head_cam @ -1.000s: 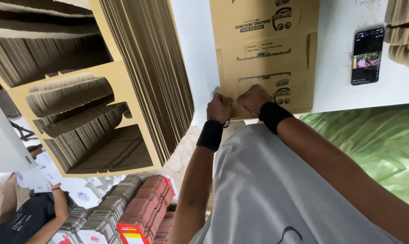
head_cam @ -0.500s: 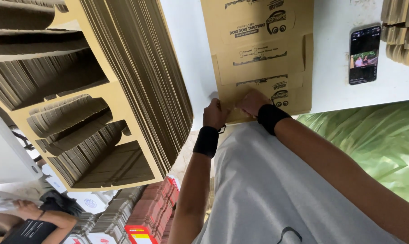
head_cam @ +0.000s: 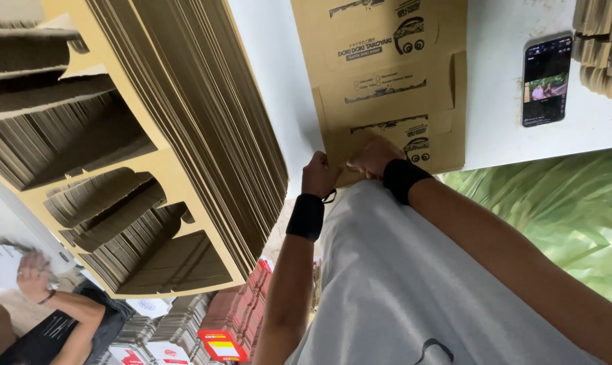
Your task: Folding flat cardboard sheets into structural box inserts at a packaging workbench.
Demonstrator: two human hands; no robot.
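White tabletop (head_cam: 502, 115) fills the upper part of the head view, and on it lies a flat brown cardboard box blank (head_cam: 387, 88) with dark printed panels, its long axis running straight away from the person toward the far side. Both hands meet at the blank's near edge, where it reaches the rim of the tabletop. The left hand (head_cam: 319, 174), with a black wristband, is curled into a loose fist at the near left corner of the blank; its fingers seem to pinch that corner, though the grip itself is hidden behind the knuckles. The right hand (head_cam: 373, 157), also wearing a black wristband, rests on the near flap with its fingers (head_cam: 360, 162) bent down against the cardboard, pressing rather than lifting. The two hands are just beside each other, the right slightly farther onto the blank. A phone (head_cam: 546, 81) lies well to the right. A tall stack of cut cardboard blanks (head_cam: 184, 135) stands to the left, and another person's hand (head_cam: 32, 274) shows at lower left.
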